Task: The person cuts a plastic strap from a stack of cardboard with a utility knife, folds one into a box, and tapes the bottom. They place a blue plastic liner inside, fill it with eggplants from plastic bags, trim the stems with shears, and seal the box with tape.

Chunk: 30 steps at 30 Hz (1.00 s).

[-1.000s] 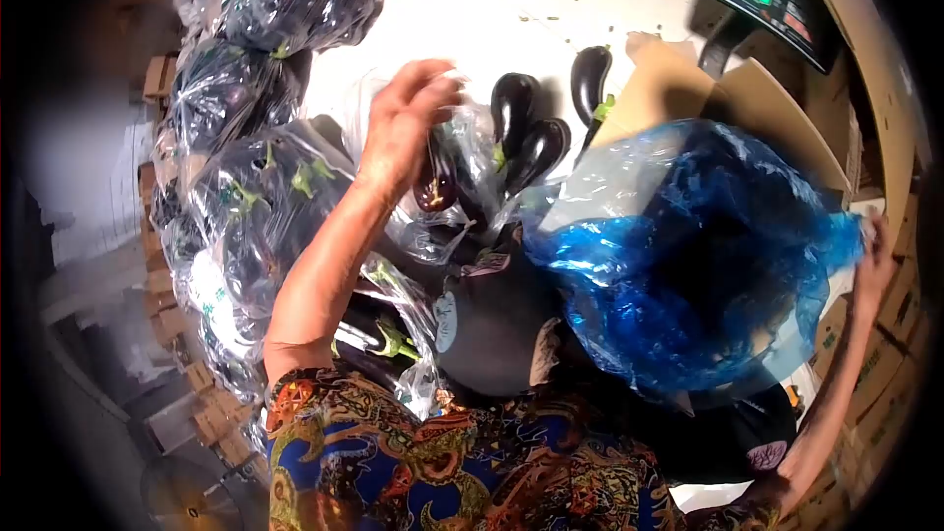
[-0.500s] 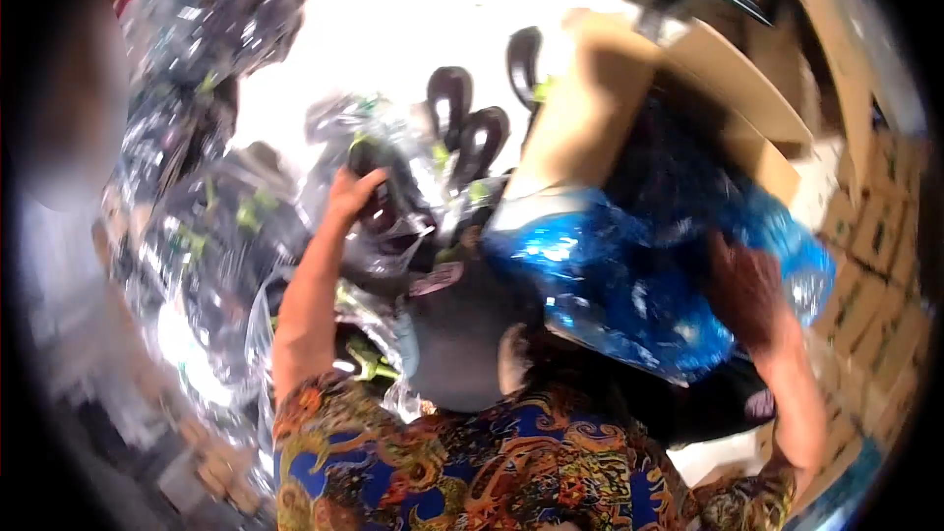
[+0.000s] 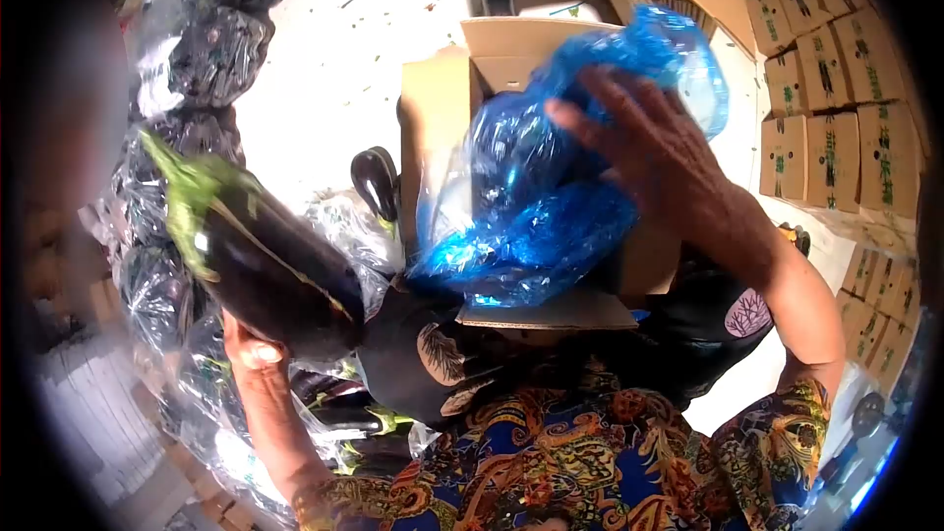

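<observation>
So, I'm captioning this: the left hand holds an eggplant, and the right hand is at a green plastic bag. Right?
Not green: the head view shows a blue plastic bag at the right hand; the left hand holds an eggplant.

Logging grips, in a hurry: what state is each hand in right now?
Left hand: closed, holding an eggplant.
Right hand: open, spread over the blue bag.
</observation>
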### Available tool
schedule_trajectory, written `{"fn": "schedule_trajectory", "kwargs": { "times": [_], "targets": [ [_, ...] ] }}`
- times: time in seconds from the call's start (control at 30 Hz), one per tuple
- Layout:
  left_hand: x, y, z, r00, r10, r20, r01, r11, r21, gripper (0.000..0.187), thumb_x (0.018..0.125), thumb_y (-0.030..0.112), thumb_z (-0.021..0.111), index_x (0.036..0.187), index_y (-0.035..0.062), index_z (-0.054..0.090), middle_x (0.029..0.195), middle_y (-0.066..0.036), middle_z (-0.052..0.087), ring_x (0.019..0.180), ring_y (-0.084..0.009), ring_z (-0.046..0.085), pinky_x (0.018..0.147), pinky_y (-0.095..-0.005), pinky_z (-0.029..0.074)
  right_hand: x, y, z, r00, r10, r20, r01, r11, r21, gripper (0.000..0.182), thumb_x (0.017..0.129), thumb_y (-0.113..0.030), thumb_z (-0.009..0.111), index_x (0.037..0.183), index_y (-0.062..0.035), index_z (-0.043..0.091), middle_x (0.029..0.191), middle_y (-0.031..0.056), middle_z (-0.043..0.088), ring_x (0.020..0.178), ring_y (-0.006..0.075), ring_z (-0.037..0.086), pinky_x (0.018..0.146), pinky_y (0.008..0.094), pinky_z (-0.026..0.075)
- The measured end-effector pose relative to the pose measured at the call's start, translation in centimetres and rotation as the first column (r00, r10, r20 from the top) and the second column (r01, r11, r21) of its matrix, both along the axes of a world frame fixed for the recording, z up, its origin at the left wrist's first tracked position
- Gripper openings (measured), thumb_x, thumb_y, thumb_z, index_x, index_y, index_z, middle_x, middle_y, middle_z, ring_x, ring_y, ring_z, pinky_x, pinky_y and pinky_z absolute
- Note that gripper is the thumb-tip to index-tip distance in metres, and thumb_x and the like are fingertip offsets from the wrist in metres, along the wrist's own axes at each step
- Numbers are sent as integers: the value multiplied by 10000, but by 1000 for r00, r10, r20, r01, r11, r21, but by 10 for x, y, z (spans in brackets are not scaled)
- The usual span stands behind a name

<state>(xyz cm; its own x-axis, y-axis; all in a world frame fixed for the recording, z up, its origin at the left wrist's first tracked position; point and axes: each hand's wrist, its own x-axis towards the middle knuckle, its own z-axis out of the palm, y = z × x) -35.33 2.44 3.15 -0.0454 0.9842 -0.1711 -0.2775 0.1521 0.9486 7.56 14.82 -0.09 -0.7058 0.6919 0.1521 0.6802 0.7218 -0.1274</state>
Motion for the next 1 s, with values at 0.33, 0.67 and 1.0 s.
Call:
{"fn": "schedule_trajectory", "kwargs": {
  "times": [0.33,0.67,1.0],
  "targets": [
    [168,93,28,632,-737,-239,758,652,-5,1084,646,246,829,1499,30,196,1375,-143,466,1032,-259,594,1042,-417,415,36,-36,11,997,-72,6,63,833,-549,657,739,-212,739,1333,-91,486,1226,160,565,1175,322,527,1006,413,434],
    [186,122,20,233,-693,-682,846,490,-209,1108,489,293,836,1452,75,334,1302,-179,438,1253,-358,445,1102,-453,344,44,-86,87,949,293,114,13,325,-946,167,945,-148,518,1044,-26,574,755,177,631,685,304,660,584,401,553],
    [125,122,59,189,-982,7,745,139,-652,1014,633,485,800,1467,83,386,1422,-234,451,1291,-343,467,1127,-405,314,56,-94,64,961,166,223,121,472,-873,549,944,-126,527,1444,-46,314,724,173,628,635,284,646,584,407,530]
  ]
}}
